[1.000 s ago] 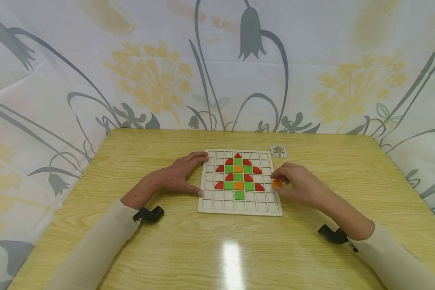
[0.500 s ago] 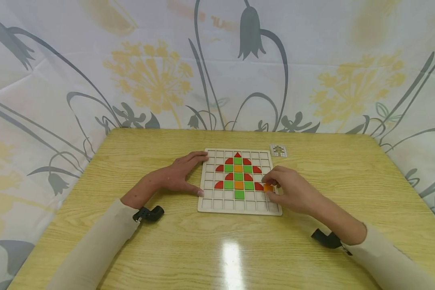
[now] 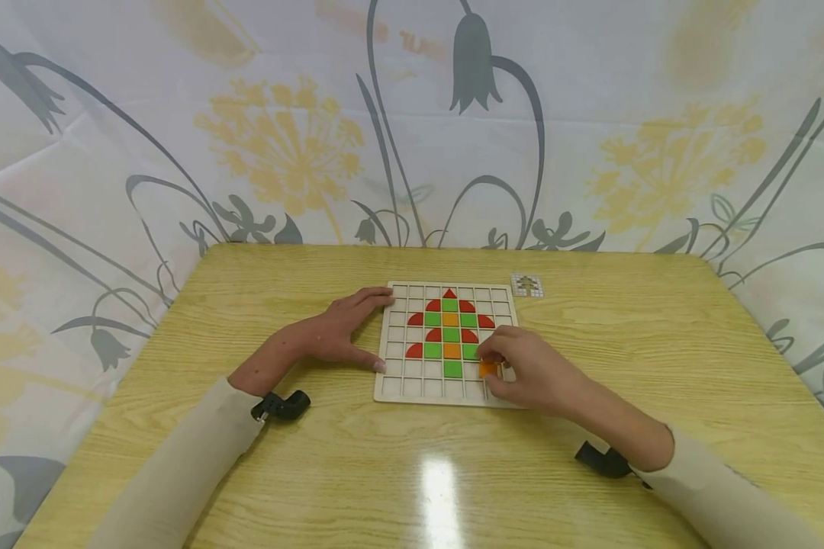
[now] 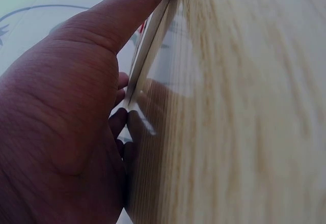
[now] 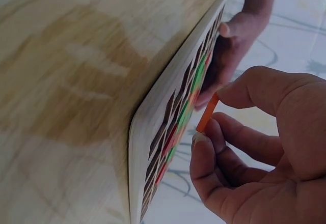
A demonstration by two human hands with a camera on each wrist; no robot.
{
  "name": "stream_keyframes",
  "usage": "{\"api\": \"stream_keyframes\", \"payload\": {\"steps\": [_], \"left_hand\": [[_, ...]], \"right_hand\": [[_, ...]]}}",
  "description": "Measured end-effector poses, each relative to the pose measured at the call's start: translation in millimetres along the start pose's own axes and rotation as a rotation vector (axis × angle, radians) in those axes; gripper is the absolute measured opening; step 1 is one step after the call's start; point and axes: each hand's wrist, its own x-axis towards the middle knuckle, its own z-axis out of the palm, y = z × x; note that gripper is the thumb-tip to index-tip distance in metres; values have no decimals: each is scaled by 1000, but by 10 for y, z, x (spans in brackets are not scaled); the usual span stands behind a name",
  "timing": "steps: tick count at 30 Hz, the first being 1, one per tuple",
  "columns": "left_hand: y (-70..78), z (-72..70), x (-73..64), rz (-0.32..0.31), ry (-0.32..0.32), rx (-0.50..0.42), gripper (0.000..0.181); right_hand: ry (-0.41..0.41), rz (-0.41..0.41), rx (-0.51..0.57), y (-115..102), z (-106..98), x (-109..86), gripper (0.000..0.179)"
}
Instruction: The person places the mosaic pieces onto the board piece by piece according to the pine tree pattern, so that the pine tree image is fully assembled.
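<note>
My right hand [image 3: 539,374] pinches an orange square tile [image 3: 487,369] between thumb and fingertips, over the lower right part of a pale wooden grid board [image 3: 413,387]. In the right wrist view the tile [image 5: 207,113] is seen edge-on, apart from the board. Green squares, orange squares, rounded red pieces and a red triangle [image 3: 449,293] form a tree shape in the grid. My left hand [image 3: 333,332] lies along the board's left edge, touching it with thumb and fingertips. The left wrist view shows its thumb against the board's side [image 4: 147,48].
Beyond the board's upper right corner lies a small card [image 3: 526,286] with a printed tree pattern. All of this rests on a wood-grain table [image 3: 343,457]. A flower-printed cloth [image 3: 412,137] hangs behind the table's far edge.
My right hand has moved left from the board's right edge to over its lower right cells, carrying the orange square tile. The left hand has stayed in place.
</note>
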Motion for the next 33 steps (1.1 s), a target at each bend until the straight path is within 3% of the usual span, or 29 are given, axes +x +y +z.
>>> {"api": "stream_keyframes", "payload": {"steps": [12,22,33], "left_hand": [[0,2,4,1,-4,2,113],[-13,13,1,-2,0,4,112],[-11,11,3,-5,4,4,112]], "right_hand": [[-47,-30,-11,-169,167,79,22],[-24,-98,-45,-250,272,136,19],[-29,-105,-74,-290,316,162,22]]}}
